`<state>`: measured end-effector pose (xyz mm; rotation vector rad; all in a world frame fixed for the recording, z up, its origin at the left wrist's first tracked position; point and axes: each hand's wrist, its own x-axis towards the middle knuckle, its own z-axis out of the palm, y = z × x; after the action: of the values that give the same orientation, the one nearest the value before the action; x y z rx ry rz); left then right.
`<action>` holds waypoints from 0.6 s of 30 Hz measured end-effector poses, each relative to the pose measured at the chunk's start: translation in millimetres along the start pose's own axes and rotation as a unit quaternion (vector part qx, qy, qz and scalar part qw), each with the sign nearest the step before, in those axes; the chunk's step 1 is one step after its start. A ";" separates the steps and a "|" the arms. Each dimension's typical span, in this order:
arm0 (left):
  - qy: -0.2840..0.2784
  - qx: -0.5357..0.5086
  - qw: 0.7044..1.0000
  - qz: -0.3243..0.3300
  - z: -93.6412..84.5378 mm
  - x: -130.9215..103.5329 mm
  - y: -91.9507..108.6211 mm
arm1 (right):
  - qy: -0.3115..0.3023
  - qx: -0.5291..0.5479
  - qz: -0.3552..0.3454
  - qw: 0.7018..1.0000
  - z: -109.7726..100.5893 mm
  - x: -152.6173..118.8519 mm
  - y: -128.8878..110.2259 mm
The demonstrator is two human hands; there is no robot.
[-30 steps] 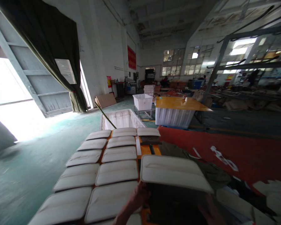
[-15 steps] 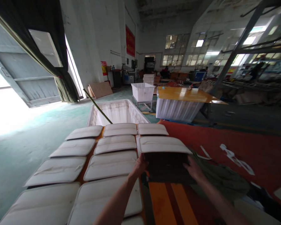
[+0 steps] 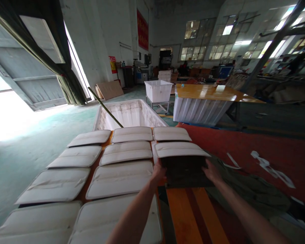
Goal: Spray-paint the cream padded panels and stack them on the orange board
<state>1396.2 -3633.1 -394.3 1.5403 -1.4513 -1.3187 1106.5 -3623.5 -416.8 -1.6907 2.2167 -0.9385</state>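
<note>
My left hand (image 3: 159, 170) and my right hand (image 3: 212, 171) are closed on the two side edges of a dark panel (image 3: 185, 171). It lies right against the near edge of a white padded panel (image 3: 180, 149); whether the two are one piece, I cannot tell. My fingertips are partly hidden behind the dark panel's edges. To the left, similar white padded panels (image 3: 120, 178) with rounded corners lie in rows on an orange-brown surface (image 3: 91, 183). Below the dark panel, orange strips (image 3: 184, 215) of the surface show.
A white tub (image 3: 132, 110) with a green pole (image 3: 105, 107) stands beyond the panels. Farther back are a white bin (image 3: 159, 90) on a stand and a large tub (image 3: 200, 110) under a yellow board (image 3: 216, 93). Dark green cloth (image 3: 249, 189) lies right, near red sheeting (image 3: 239, 145).
My view has shifted, and the surroundings sit slightly higher in the picture. Both hands keep their hold on the dark panel, which has hardly moved relative to the rows.
</note>
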 end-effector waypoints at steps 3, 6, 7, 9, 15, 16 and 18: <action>0.015 0.002 1.000 -0.016 -0.6 7.8 1.0 | -0.003 -0.012 0.015 1.000 10.7 9.9 1.1; 0.027 0.006 0.999 -0.027 -1.6 8.9 4.0 | -0.017 -0.020 0.030 0.999 17.2 15.0 3.8; 0.030 0.008 0.999 -0.029 -2.0 8.2 5.4 | -0.023 -0.022 0.035 0.999 18.5 15.5 4.5; 0.033 0.013 0.999 -0.029 -2.7 5.8 8.6 | -0.032 -0.025 0.042 0.998 20.0 15.3 4.9; 0.053 0.025 0.998 0.003 -2.1 -8.9 19.6 | -0.026 -0.011 0.079 0.996 18.0 12.7 -7.2; 0.057 0.024 0.998 0.008 -1.9 -13.4 21.7 | -0.024 -0.001 0.082 0.996 16.1 11.2 -11.2; 0.061 0.019 0.998 0.015 -1.7 -24.8 27.3 | -0.020 0.028 0.081 0.996 9.3 5.3 -21.3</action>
<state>1391.6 -3614.6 -362.7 1.5889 -1.4236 -1.1648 1126.4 -3634.8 -410.3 -1.4683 2.2398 -0.9111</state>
